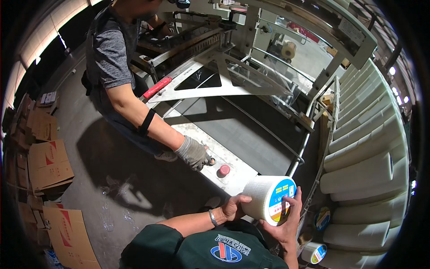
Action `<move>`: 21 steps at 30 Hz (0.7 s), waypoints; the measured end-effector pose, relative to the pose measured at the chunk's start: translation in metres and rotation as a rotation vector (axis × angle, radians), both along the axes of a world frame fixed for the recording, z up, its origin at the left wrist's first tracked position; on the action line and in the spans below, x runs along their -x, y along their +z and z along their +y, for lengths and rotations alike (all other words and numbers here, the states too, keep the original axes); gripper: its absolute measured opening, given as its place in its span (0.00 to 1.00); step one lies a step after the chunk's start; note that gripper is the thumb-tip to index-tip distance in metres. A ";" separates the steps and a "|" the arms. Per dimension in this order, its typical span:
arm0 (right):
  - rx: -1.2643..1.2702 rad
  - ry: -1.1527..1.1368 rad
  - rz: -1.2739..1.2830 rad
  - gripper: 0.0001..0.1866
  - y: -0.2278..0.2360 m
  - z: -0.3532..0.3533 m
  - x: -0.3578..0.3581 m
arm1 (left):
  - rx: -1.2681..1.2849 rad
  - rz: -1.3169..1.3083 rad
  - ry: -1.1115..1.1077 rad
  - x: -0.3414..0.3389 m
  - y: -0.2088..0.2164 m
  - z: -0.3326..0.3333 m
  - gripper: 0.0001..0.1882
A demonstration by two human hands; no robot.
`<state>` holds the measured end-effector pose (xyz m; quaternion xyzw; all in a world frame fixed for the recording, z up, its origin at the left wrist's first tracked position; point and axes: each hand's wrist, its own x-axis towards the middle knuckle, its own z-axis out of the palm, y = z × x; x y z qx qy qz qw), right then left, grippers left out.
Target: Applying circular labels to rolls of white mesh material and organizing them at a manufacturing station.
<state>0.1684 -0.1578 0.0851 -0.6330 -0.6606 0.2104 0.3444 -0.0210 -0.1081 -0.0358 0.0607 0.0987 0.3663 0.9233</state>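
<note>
Between my two hands is a thick roll of white mesh tape [256,193], tilted, with a blue, yellow and red label on its right end. My left hand [233,208] grips the roll's left side, thumb on top. My right hand [289,219] holds the labelled end, fingers spread over the label and thumb below. Just beyond the roll lies the white top of a machine frame [224,179] with a red push button [224,170]. A co-worker's grey-gloved hand [192,152] touches a small knob beside that button.
A dark conveyor bed [242,121] with metal rails runs ahead, under a triangular white bracket [219,89]. Large white rolls [358,175] are stacked along the right. Smaller labelled rolls [315,253] sit at the lower right. Flattened cardboard boxes [49,166] lie on the left.
</note>
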 end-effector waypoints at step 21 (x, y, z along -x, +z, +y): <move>-0.045 -0.030 -0.050 0.48 -0.007 -0.007 0.008 | -0.009 0.065 -0.012 0.010 -0.003 -0.002 0.36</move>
